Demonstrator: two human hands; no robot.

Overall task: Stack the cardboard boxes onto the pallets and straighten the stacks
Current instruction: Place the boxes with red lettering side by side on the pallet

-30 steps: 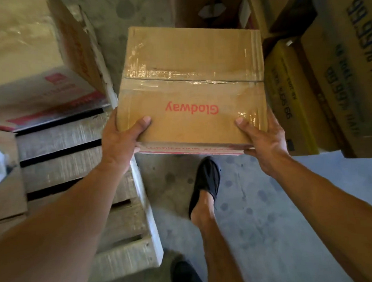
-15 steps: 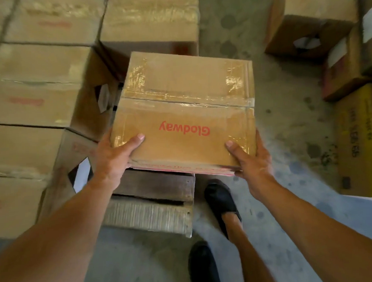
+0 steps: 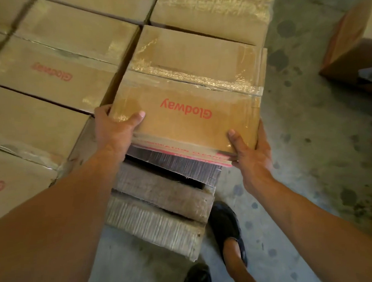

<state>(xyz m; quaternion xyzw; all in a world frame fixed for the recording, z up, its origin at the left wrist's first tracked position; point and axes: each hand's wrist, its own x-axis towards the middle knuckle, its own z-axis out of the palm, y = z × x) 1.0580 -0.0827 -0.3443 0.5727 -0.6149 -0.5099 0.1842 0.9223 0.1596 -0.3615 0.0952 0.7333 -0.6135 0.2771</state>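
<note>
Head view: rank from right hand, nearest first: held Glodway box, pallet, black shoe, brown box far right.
1. Glodway box, gripped by the right hand.
2. Pallet, just below-left.
3. Black shoe, on floor below.
4. Brown box, far upper right.

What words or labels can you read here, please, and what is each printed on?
"Glodway", red, upside down: top of the carried box.
"Glodway", red, blurred: top of a stacked box left of it.
Red print on the carried box's near side: partly "CLEAN", rest blurred.
Red letters on the left-edge box: cut off, unreadable.
</note>
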